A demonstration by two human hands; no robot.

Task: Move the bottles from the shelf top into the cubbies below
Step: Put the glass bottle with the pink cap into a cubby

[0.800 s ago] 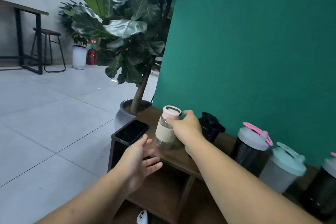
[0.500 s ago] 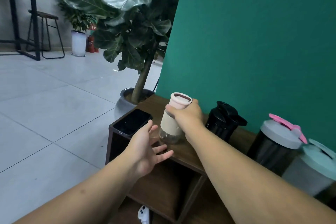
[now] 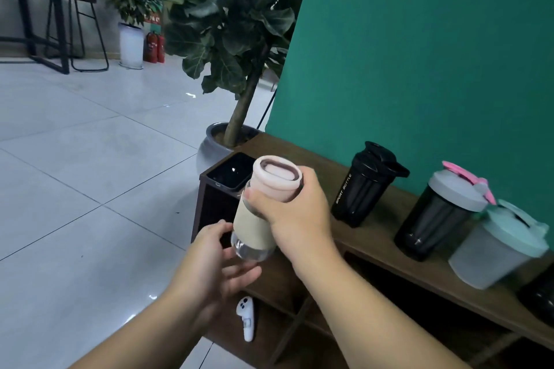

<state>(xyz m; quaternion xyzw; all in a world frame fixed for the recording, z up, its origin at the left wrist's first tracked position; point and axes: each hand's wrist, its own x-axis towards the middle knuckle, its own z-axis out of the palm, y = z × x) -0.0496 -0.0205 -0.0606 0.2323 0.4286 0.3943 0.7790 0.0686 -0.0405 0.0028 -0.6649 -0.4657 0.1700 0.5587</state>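
Observation:
My right hand point(image 3: 295, 213) grips a small glass bottle point(image 3: 257, 225) with a pink lid and a beige sleeve, held tilted in the air off the front left of the wooden shelf top point(image 3: 371, 237). My left hand point(image 3: 220, 263) is open just under the bottle's clear base, its fingers touching or nearly touching it. On the shelf top stand a black sport bottle point(image 3: 365, 186), a dark shaker with a grey lid and pink flap point(image 3: 440, 213), and a frosted shaker with a mint lid point(image 3: 497, 249). Dark cubbies point(image 3: 389, 287) open below the top.
A black phone point(image 3: 232, 171) lies on the shelf's left corner. A white controller point(image 3: 247, 317) rests in a lower cubby. A potted fiddle-leaf plant point(image 3: 227, 141) stands left of the shelf, by the green wall point(image 3: 419, 54). A stool and table stand far left on the tiled floor.
My right hand has lifted the pink-lidded bottle off the shelf top and brought it toward me, tilted. My left hand has risen under its base. The view has dropped closer to the shelf.

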